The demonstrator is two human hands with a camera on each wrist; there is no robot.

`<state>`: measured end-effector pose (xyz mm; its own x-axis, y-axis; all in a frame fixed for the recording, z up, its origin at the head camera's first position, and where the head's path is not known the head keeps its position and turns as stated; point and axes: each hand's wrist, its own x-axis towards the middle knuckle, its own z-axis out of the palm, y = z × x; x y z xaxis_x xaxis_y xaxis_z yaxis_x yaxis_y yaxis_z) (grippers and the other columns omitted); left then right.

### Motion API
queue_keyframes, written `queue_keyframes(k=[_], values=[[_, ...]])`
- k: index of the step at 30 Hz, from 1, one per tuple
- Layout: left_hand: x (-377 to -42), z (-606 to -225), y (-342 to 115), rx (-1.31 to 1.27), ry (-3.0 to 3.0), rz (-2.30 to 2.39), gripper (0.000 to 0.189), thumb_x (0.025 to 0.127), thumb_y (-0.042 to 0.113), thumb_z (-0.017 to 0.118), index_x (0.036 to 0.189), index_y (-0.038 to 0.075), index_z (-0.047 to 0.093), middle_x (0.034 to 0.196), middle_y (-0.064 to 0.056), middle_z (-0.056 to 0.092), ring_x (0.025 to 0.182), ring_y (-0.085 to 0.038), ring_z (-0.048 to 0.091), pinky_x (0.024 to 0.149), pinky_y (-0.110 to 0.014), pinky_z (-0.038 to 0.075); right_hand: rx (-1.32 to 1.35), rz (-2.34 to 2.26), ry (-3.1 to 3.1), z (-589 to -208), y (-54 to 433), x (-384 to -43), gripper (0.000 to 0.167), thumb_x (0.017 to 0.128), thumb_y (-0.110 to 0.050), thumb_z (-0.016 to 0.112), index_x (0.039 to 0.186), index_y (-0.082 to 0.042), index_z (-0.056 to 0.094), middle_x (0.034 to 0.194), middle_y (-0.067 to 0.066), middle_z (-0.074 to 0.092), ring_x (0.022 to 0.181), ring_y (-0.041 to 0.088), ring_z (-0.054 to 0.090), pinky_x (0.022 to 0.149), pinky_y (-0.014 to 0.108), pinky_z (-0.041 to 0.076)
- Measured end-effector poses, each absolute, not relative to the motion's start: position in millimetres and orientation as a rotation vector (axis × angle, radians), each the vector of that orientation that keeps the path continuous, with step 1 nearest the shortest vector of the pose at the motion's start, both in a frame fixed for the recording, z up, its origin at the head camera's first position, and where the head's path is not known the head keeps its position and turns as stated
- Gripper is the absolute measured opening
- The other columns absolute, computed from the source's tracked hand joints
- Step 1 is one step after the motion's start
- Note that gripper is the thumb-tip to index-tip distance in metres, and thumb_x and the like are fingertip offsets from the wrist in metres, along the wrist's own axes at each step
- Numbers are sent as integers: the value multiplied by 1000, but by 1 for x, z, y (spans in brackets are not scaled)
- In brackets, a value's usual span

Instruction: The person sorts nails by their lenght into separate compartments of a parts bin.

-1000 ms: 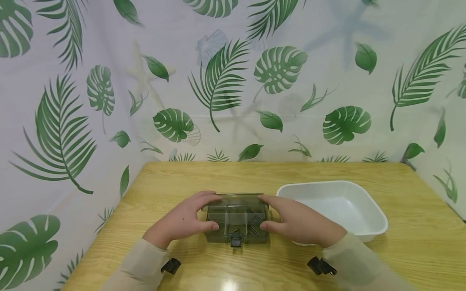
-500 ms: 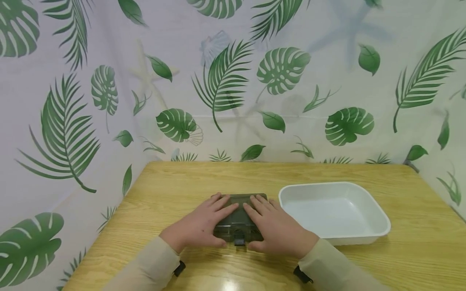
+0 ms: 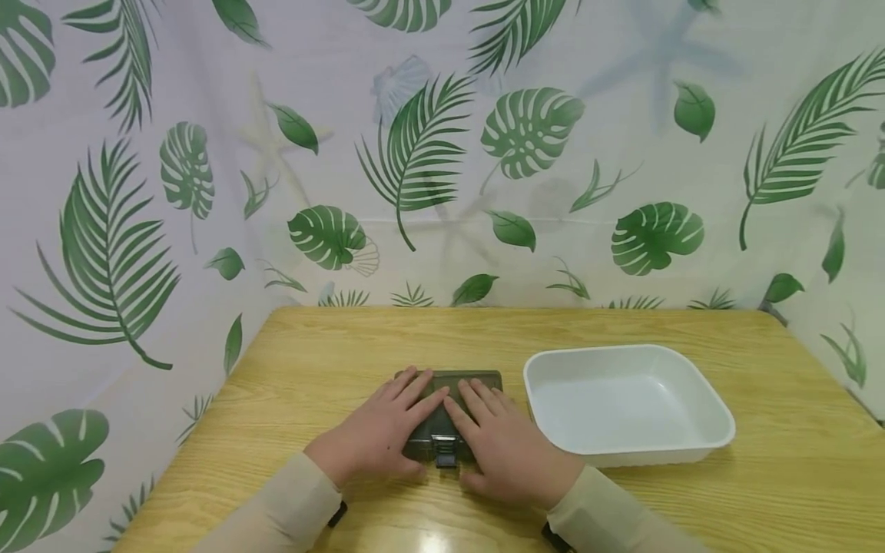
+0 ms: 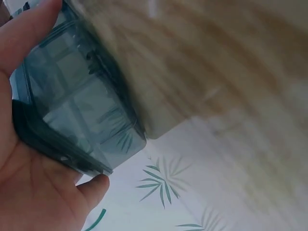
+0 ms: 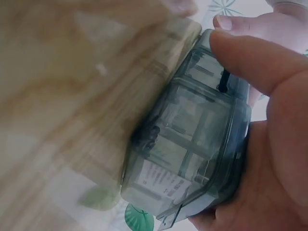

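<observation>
A see-through dark grey plastic box (image 3: 448, 378) sits on the table, its lid down. Its small front latch (image 3: 445, 444) faces the person, between the two hands. My left hand (image 3: 376, 434) lies over the left part of the lid, fingers straight and slanting inward, thumb low at the front. Over the right part my right hand (image 3: 515, 449) rests in the same way. Through the clear wall in the right wrist view, inner dividers, small dark bits (image 5: 151, 139) and a printed white label (image 5: 163, 179) show.
A white plastic basin (image 3: 629, 407) stands just right of the box and right hand. Under both is a wooden table (image 3: 332, 338), with leaf-patterned cloth (image 3: 442, 230) behind it and at the sides.
The lid was raised a second ago, with both hands at its sides; it then came down. Both hands moved inward onto the top. Over the last half second they have stayed there.
</observation>
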<state>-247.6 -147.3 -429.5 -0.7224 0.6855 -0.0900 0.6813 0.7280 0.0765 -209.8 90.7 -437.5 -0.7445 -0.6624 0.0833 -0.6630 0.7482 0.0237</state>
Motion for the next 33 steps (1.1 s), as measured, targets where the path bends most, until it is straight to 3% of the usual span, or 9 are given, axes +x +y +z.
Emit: queue_keyframes(k=[13, 22, 33], values=[[-238, -434, -138, 1067, 2927, -4, 114, 81, 75, 67, 164, 16, 17, 168, -12, 10, 153, -36, 8, 119, -53, 25, 1037, -6, -2811, -436, 85, -205, 92, 93, -56, 67, 157, 1, 32, 160, 23, 29, 148, 39, 27, 116, 53, 30], [-238, -435, -145, 1063, 2869, 89, 93, 95, 77, 33, 164, 18, 14, 169, -10, 7, 154, -31, 1, 120, -54, 21, 1091, 135, -2841, -438, 90, -207, 68, 108, -48, 39, 158, -2, 31, 163, 20, 24, 151, 36, 20, 118, 53, 25], [-241, -432, -141, 1128, 2857, 74, 86, 99, 71, 28, 164, 15, 17, 168, -13, 9, 154, -35, 4, 120, -53, 20, 1015, 141, -2790, -434, 91, -207, 61, 107, -44, 47, 153, -4, 44, 157, 18, 39, 144, 35, 36, 114, 51, 34]])
